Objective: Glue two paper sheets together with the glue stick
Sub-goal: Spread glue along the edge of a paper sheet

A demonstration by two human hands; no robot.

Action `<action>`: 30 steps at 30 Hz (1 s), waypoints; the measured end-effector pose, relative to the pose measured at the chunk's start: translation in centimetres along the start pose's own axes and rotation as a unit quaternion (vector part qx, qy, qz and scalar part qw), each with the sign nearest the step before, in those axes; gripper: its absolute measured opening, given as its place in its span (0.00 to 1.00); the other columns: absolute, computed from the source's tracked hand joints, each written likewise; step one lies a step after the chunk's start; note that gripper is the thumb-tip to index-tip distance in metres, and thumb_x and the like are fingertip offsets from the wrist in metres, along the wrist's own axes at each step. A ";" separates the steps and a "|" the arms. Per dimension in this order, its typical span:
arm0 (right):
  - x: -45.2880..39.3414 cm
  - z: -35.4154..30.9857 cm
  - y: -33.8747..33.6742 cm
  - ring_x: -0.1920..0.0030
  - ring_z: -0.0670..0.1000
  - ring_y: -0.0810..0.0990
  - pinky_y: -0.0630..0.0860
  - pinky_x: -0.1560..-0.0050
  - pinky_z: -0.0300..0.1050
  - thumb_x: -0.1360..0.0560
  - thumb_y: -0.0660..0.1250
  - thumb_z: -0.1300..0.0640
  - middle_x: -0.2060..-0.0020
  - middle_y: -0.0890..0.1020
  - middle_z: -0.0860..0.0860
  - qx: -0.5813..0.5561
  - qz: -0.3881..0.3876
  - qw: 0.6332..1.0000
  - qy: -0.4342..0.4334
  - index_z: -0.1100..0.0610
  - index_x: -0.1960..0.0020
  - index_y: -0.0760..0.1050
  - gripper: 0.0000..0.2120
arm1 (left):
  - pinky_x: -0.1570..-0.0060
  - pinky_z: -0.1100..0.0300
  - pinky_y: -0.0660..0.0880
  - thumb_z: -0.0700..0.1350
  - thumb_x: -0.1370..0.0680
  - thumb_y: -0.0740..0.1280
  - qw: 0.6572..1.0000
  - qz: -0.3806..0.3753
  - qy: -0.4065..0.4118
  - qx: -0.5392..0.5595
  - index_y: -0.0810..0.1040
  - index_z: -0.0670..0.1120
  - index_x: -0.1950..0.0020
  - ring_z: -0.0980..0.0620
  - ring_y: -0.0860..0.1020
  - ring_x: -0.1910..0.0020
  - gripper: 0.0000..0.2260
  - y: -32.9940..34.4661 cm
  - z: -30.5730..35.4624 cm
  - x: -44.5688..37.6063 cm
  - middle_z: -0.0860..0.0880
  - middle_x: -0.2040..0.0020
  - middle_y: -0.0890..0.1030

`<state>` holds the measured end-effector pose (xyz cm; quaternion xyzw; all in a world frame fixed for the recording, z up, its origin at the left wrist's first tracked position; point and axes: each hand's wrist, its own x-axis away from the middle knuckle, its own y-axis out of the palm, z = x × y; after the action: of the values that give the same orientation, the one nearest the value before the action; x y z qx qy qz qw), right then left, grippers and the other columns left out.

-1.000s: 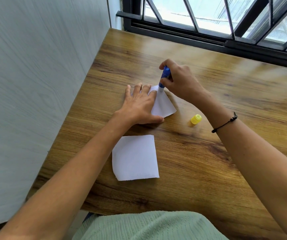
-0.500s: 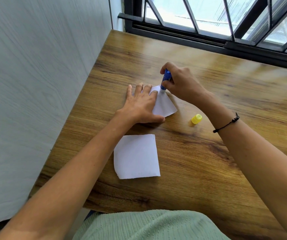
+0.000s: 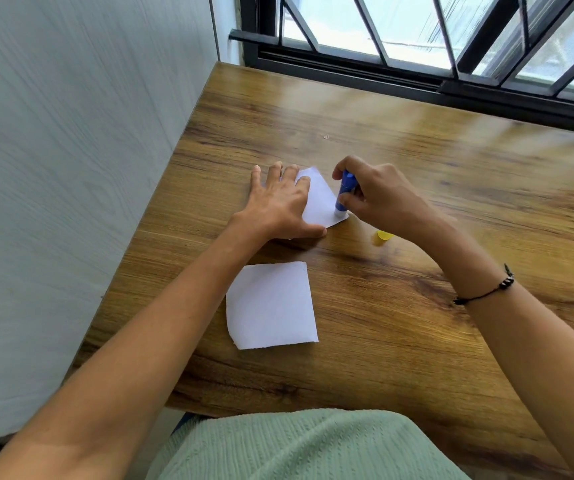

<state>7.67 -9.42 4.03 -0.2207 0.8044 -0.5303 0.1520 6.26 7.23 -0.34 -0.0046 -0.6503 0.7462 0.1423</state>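
Nearest to us, below both forearms, we see a stretch of pale green ribbed fabric (image 3: 299,445) at the table's near edge. Just beyond it, on the wooden table (image 3: 417,341), lies the loose paper sheet (image 3: 271,304), flat and white, with its near left corner slightly rounded. It sits between our two forearms, on the near side of the left hand and well apart from it, touched by neither hand.

On our right wrist we wear a thin black cord bracelet (image 3: 483,289). Just under that wrist, on its near side, the yellow cap (image 3: 381,237) rests on the table, partly hidden by the arm and a little blurred.

Further out, our left hand (image 3: 278,206) lies palm down with its fingers spread and straight, pressing the second paper sheet (image 3: 320,202) flat against the table; the thumb lies along the sheet's near edge. Only the right part of this sheet shows from under the hand.

Right beside it, our right hand (image 3: 379,195) curls its fingers round the blue glue stick (image 3: 344,194), holding it nearly upright. The stick's lower end touches the pinned sheet near its right corner, close to the edge.

Beyond both hands the table runs on to a black-framed window (image 3: 417,64) with slanted bars, and to the left of the left arm stands a pale grey wall (image 3: 71,168).
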 end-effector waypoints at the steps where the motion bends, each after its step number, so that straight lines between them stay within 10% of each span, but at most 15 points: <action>1: 0.4 0.0 -0.1 0.63 0.57 0.75 0.75 0.61 0.52 0.27 0.63 0.61 0.58 0.79 0.58 -0.001 -0.002 1.000 -0.001 0.57 0.43 0.69 0.13 | 0.30 0.36 0.45 0.67 0.33 0.63 1.000 0.000 0.000 -0.002 0.57 0.45 0.29 0.41 0.51 0.27 0.41 0.0 0.0 0.0 0.43 0.26 0.56; 12: 1.6 0.2 -1.2 0.66 0.50 0.74 0.73 0.61 0.45 0.26 0.64 0.63 0.59 0.76 0.52 -0.039 0.011 0.999 0.019 0.58 0.42 0.70 0.13 | 0.38 0.46 0.61 0.66 0.32 0.64 0.999 0.023 -0.036 -0.005 0.68 0.43 0.36 0.40 0.62 0.36 0.34 -0.7 0.6 0.1 0.40 0.34 0.65; 20: 1.7 0.4 -2.1 0.68 0.44 0.71 0.66 0.62 0.37 0.27 0.65 0.63 0.61 0.76 0.50 -0.045 0.049 0.997 0.030 0.59 0.43 0.71 0.13 | 0.47 0.52 0.69 0.36 0.27 0.58 0.978 0.094 -0.144 0.119 0.76 0.35 0.49 0.39 0.72 0.44 0.11 -1.7 0.9 0.7 0.36 0.45 0.74; 30: 1.3 0.3 -1.9 0.67 0.48 0.71 0.68 0.61 0.41 0.27 0.66 0.62 0.62 0.76 0.52 -0.052 0.070 0.996 0.031 0.59 0.44 0.72 0.12 | 0.62 0.55 0.65 0.45 0.26 0.60 0.964 0.097 -0.206 0.137 0.66 0.39 0.67 0.41 0.74 0.56 0.13 -1.2 2.4 4.0 0.40 0.58 0.76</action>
<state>7.09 -10.93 5.66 -0.1550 0.8484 -0.4828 0.1520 2.23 5.94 1.94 0.1055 -0.5533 0.8234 -0.0685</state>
